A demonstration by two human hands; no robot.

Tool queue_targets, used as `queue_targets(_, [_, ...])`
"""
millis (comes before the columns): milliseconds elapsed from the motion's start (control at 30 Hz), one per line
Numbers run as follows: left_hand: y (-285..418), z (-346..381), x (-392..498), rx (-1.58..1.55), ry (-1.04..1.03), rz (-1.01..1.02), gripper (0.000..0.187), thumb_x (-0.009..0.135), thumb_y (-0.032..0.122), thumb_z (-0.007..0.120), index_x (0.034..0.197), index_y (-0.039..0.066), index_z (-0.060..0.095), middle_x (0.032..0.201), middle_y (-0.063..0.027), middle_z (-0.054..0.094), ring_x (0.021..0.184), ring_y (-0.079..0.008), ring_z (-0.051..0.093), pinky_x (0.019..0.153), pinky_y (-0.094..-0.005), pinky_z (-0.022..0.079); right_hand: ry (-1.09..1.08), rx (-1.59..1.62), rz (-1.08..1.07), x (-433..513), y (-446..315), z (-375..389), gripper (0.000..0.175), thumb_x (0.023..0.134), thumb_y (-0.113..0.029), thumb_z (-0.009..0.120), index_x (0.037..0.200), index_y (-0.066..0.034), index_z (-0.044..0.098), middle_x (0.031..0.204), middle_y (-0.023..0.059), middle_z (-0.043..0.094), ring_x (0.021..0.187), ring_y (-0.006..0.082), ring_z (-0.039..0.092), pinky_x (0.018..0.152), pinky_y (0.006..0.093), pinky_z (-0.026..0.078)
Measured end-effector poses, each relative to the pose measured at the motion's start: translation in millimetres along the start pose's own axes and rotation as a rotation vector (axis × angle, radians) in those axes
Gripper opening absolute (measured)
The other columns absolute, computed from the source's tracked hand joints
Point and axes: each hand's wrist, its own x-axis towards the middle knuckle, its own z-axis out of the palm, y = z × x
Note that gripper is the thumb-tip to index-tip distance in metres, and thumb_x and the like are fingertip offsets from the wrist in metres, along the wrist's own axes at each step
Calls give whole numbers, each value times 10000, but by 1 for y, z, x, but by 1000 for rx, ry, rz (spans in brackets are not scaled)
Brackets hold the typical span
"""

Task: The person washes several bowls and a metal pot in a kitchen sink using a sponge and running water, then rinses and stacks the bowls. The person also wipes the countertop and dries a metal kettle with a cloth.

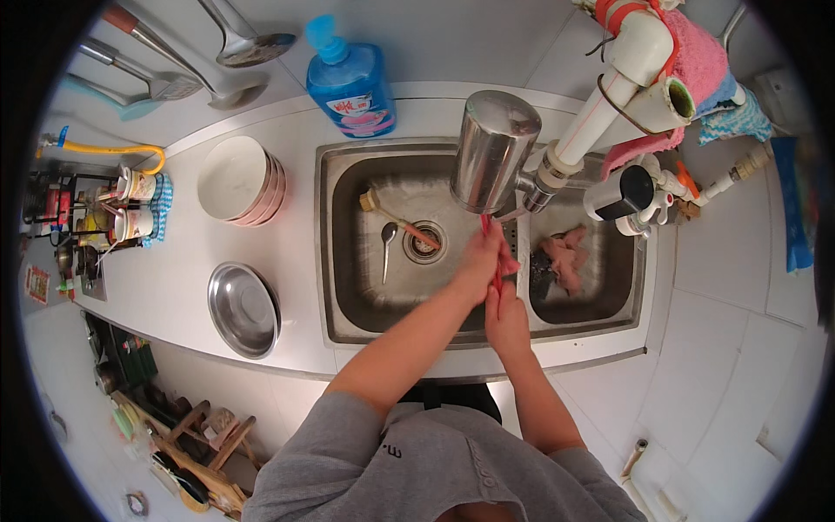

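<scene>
Over the divider of the double-bowl steel sink [326, 248], both hands grip a bundle of thin red sticks [499, 282], probably chopsticks. My left hand [484, 262] is wrapped around its upper part, just below the faucet's steel cylinder [496, 153]. A pink cloth [509, 263] pokes out beside its fingers. Lower down, my right hand [507, 320] pinches the near end. To the left in the large bowl lie a wooden-handled brush [398, 218], its handle over the drain, and a metal spoon [388, 251]. A wet pinkish cloth [565, 258] lies in the small bowl.
Stacked pink-and-white bowls [235, 179] and steel basins [241, 310] stand on the left counter. A blue pump bottle [352, 88] is behind the sink. White pipes [590, 124] with hanging cloths [701, 49] crowd the back right. Ladles [254, 49] hang on the back wall.
</scene>
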Motion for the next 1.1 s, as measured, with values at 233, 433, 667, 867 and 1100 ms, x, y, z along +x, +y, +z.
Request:
queue_targets(233, [62, 4, 36, -467, -279, 105, 149, 989, 149, 532, 849, 100, 524, 684, 20, 457, 500, -77, 324, 432, -233, 266, -302, 1193, 294, -29, 8, 2, 374, 1023, -436, 440, 949, -74, 504, 591, -30, 397, 459, 76, 326, 418, 227, 264])
queue_targets(433, [27, 41, -3, -52, -203, 186, 253, 962, 327, 611, 868, 94, 585, 650, 47, 469, 553, -53, 399, 480, -221, 301, -201, 1607, 278, 13, 45, 25, 528, 998, -575, 376, 1187, -109, 538, 743, -36, 538, 533, 61, 430, 453, 209, 327])
queue_targets(667, [-12, -11, -1, 536, 189, 597, 302, 973, 277, 584, 1090, -1, 602, 816, -54, 614, 784, -152, 566, 753, -313, 486, -127, 1119, 304, 67, 21, 64, 366, 1007, -325, 470, 1289, -103, 539, 1086, 25, 630, 991, 177, 617, 865, 336, 494])
queue_targets(867, [-6, -109, 15, 228, 537, 588, 199, 993, 230, 532, 993, 43, 598, 767, -19, 582, 681, -119, 568, 617, -269, 459, -322, 614, 4, 118, 38, 172, 318, 880, -110, 631, 1193, -61, 606, 1011, 66, 659, 934, 215, 645, 800, 347, 514])
queue_targets(1100, [-4, -216, -8, 213, 661, 213, 211, 957, 236, 575, 1005, 63, 686, 733, -17, 597, 638, -94, 522, 600, -268, 436, -205, -467, -444, 146, -40, 232, 367, 762, -30, 637, 1127, -63, 617, 1091, 175, 561, 962, 362, 631, 808, 404, 541])
